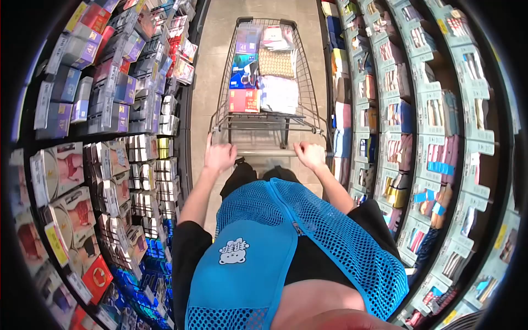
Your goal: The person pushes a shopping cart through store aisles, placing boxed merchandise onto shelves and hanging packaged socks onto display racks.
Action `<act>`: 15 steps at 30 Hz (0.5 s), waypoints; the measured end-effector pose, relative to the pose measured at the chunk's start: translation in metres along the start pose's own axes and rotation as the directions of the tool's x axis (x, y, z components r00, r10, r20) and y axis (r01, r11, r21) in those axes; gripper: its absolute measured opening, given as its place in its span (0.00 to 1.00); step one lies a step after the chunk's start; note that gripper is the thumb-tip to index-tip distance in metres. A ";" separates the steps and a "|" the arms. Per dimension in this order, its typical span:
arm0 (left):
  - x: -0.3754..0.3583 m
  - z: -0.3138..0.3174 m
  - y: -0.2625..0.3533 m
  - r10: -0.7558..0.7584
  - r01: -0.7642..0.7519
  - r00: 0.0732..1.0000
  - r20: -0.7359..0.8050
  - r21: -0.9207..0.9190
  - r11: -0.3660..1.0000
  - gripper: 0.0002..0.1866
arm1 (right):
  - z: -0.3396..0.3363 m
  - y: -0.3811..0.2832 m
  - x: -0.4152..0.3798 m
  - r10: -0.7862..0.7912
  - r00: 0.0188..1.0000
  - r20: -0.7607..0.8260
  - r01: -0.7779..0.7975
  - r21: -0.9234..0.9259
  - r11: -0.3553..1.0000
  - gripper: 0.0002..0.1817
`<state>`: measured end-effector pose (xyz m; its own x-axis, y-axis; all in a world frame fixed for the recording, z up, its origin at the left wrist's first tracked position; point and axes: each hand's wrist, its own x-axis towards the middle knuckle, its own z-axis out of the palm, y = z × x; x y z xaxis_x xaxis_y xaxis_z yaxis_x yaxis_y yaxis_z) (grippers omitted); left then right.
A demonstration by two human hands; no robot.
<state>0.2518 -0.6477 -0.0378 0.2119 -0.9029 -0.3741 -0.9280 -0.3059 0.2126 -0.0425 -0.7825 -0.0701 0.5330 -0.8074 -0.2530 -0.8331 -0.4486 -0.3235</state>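
Both of my hands are wrapped round the handle point(265, 153) of a wire shopping cart point(308, 91). My left hand point(220, 157) is closed on the handle's left end, and my right hand point(311, 154) grips it near the right end. Inside the basket, a purple box point(248, 40), blue packages point(243, 72) and a red box point(244, 100) are stacked along the left. On the right lie a tan patterned item point(276, 63), a whitish wrapped package point(279, 94) and a white pack point(273, 35) with some red on it.
Shelves of boxed goods point(69, 214) rise on the left, with purple boxes point(122, 89) higher up. On the right, racks hold folded packaged textiles point(397, 116) behind pale fronts. Tiled floor point(212, 60) runs between them. I wear a blue mesh vest point(242, 212).
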 end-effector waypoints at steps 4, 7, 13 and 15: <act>0.070 -0.038 -0.032 0.306 -0.308 0.951 0.040 0.120 0.944 0.18 | -0.020 0.021 0.066 -0.023 0.907 -0.421 0.093 0.146 0.985 0.21; 0.122 -0.050 -0.052 0.222 -0.248 0.857 -0.465 0.006 0.969 0.22 | -0.042 0.043 0.114 0.146 0.749 -0.646 -0.053 0.161 0.985 0.27; 0.207 -0.083 -0.072 -0.216 0.071 0.946 -0.242 -0.495 0.866 0.36 | -0.065 0.089 0.225 0.581 0.773 0.254 -0.600 0.591 0.540 0.26; 0.240 -0.097 -0.078 -0.211 0.073 0.949 -0.233 -0.487 0.870 0.39 | -0.059 0.104 0.257 0.542 0.811 0.219 -0.536 0.649 0.540 0.19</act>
<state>0.4049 -0.8700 -0.0566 0.4682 -0.8631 -0.1892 -0.6427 -0.4796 0.5974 -0.0012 -1.0593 -0.1149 0.0132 -0.8140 -0.5807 -0.6398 0.4394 -0.6305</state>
